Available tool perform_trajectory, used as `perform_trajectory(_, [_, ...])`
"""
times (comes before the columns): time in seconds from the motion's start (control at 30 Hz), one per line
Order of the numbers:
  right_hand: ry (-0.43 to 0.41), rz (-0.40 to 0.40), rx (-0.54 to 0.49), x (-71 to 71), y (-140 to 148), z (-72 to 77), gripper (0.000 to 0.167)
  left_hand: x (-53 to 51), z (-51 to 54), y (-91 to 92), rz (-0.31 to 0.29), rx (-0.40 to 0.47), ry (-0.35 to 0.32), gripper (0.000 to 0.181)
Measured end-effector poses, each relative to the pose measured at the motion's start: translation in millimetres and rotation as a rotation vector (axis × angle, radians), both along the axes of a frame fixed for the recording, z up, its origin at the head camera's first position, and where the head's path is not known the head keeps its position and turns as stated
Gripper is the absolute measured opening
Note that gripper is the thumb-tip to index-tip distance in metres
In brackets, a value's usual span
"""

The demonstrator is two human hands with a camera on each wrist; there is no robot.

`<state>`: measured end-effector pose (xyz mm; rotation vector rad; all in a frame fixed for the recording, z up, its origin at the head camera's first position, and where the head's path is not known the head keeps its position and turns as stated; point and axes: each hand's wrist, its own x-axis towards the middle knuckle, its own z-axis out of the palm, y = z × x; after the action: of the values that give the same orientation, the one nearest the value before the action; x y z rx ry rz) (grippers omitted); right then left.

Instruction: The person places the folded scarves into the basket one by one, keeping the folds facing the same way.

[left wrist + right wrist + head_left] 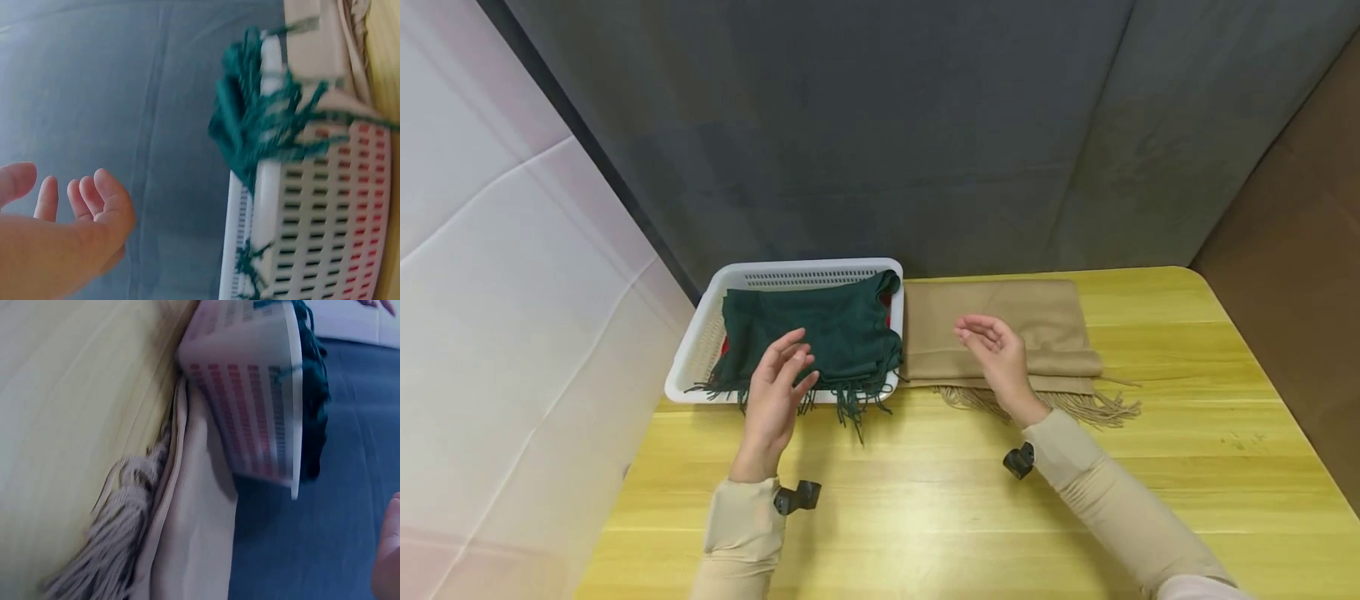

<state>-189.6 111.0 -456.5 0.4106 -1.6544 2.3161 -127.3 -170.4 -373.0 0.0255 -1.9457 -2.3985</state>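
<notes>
A folded dark green scarf (820, 325) lies in a white plastic basket (688, 367), its fringe hanging over the near rim. To the right of the basket a folded beige scarf (992, 300) lies on the table, fringe toward the near side. The left hand (775, 400), fingers loosely bent, hovers at the near side of the green scarf and holds nothing. Over the beige scarf is the right hand (1003, 362), its fingers relaxed and slightly bent, also holding nothing. In the left wrist view the left hand (75, 225) appears beside the basket (312, 219), apart from it.
The yellow wood-grain table (910, 517) bears the basket and the beige scarf. Something red (725, 346) shows beneath the green scarf. A dark grey wall (865, 150) stands behind, a whitish panel (512, 275) at the left, a brown one (1300, 250) at the right.
</notes>
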Motion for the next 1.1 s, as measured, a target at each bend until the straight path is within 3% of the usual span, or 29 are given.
perform_trajectory(0.07, [0.008, -0.017, -0.032, -10.0, 14, -21.4, 0.025, 5.7, -1.0, 7.2, -0.020, 0.024, 0.012, 0.034])
perform_trajectory(0.17, [0.027, -0.086, -0.023, -31.3, 38, -69.0, 0.028, 14.3, -1.8, 18.0, -0.042, 0.081, 0.011, 0.036])
perform_trajectory(0.27, [0.006, -0.173, 0.006, -30.7, 53, -83.9, 0.030, 21.7, -3.4, 29.1, -0.063, 0.139, 0.021, 0.036])
perform_trajectory(0.3, [0.014, -0.197, 0.015, -32.5, 58, -95.8, 0.031, 23.7, -4.3, 32.9, -0.067, 0.150, 0.024, 0.036])
perform_trajectory(0.53, [-0.022, -0.248, 0.024, -9.8, 86, -101.7, 0.031, 35.4, -22.0, 58.9, -0.089, 0.159, 0.005, 0.031])
perform_trajectory(0.57, [-0.022, -0.223, 0.002, -0.4, 86, -89.5, 0.029, 36.7, -25.6, 62.0, -0.099, 0.152, -0.004, 0.032])
perform_trajectory(0.63, [-0.037, -0.206, -0.006, 10.0, 91, -81.7, 0.029, 38.6, -32.6, 67.1, -0.119, 0.136, -0.020, 0.035])
perform_trajectory(0.77, [-0.074, -0.219, 0.015, 26.4, 98, -75.2, 0.027, 40.6, -44.6, 73.6, -0.144, 0.128, -0.053, 0.041])
perform_trajectory(0.8, [-0.089, -0.256, 0.063, 23.7, 103, -86.6, 0.029, 40.8, -47.1, 74.7, -0.145, 0.128, -0.061, 0.042])
perform_trajectory(0.87, [-0.104, -0.292, 0.107, 27.2, 107, -91.8, 0.030, 41.1, -51.5, 76.8, -0.148, 0.124, -0.076, 0.041])
perform_trajectory(1.1, [-0.166, -0.403, 0.217, 38.3, 120, -94.3, 0.042, 42.0, -66.7, 88.3, -0.167, 0.089, -0.129, 0.039])
